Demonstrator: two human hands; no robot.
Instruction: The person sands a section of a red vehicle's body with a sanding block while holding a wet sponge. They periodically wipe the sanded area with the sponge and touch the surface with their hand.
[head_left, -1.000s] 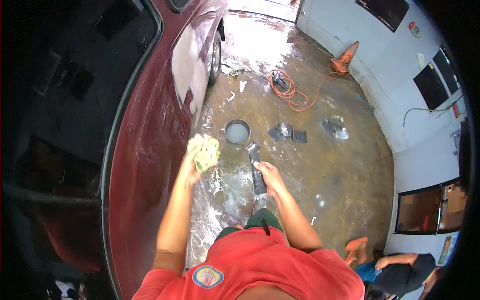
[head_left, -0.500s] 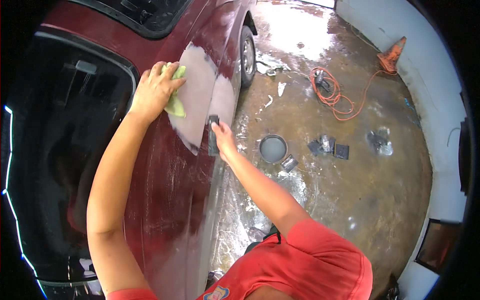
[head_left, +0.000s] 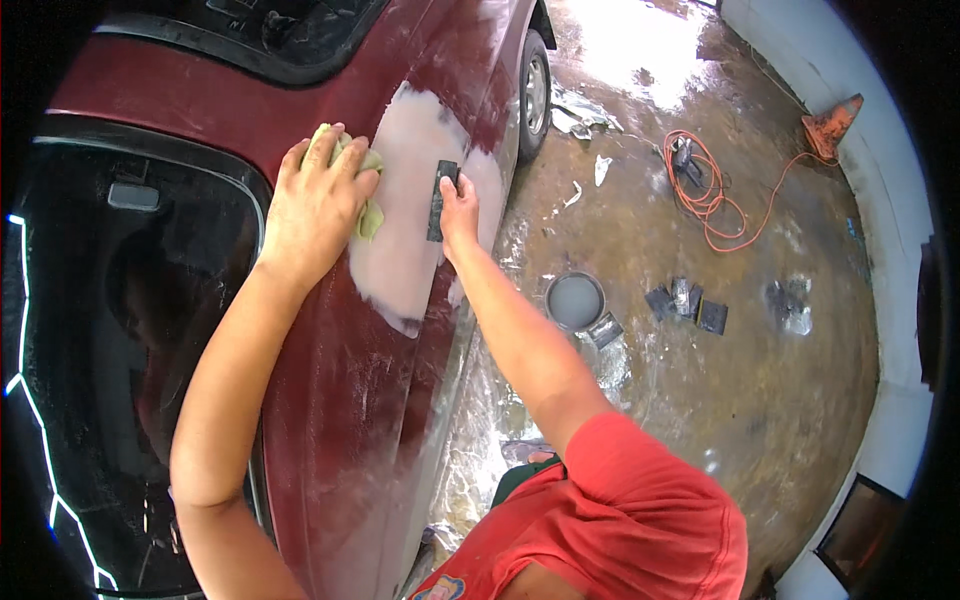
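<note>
A dark red car [head_left: 335, 400] has a pale grey filler patch [head_left: 395, 255] on its side panel. My left hand [head_left: 318, 200] presses a yellow-green cloth [head_left: 370, 221] against the panel at the patch's left edge, fingers bent over it. In my right hand [head_left: 460, 215] is a black sanding block [head_left: 442, 200], held upright in the view between thumb and fingers. The block lies against the right part of the patch, near the panel's crease. Its underside is hidden.
On the wet floor to the right stand a round bucket [head_left: 575, 301] of grey water and several dark pads [head_left: 712, 317]. Farther off lie a coiled orange cord [head_left: 715, 200] and an orange cone [head_left: 833, 127] by the wall. A car wheel [head_left: 535, 95] is ahead.
My right hand has moved the sanding block farther up along the panel, from the patch's lower right edge onto its right part. The left hand stays on the cloth; the view has shifted slightly.
</note>
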